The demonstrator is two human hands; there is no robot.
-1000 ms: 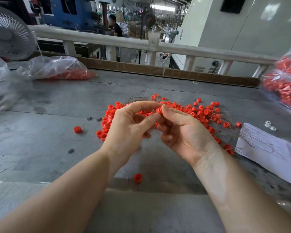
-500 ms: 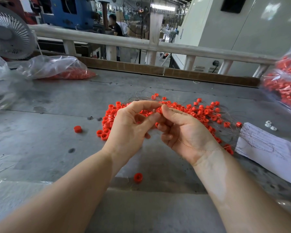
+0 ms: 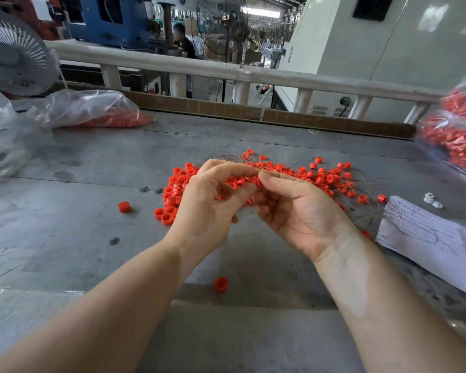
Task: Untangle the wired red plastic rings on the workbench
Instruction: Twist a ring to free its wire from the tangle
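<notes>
Head view. A tangled heap of small red plastic rings strung on thin grey wires (image 3: 320,179) lies on the grey, scuffed bench (image 3: 65,232), spreading from the middle toward the right. Both bare hands are raised just above the heap's near edge. The left hand (image 3: 207,208) has its grip pressed together, thumb and forefinger tips pinching at one red ring of the heap; the right hand (image 3: 296,208), palm turned upward, pinches the same spot from the other side, so that the fingertips of the two hands touch. Which wire each grip holds cannot be told.

Two loose red rings lie apart from the heap: one (image 3: 123,207) to the left, one (image 3: 221,284) near the bench's front, between the forearms. A white printed paper sheet (image 3: 428,238) lies at right, with wire ends trailing over it. Clear plastic bags of red parts rest at the far left (image 3: 92,109) and at the right edge (image 3: 452,135). A white railing (image 3: 226,71) bounds the bench behind.
</notes>
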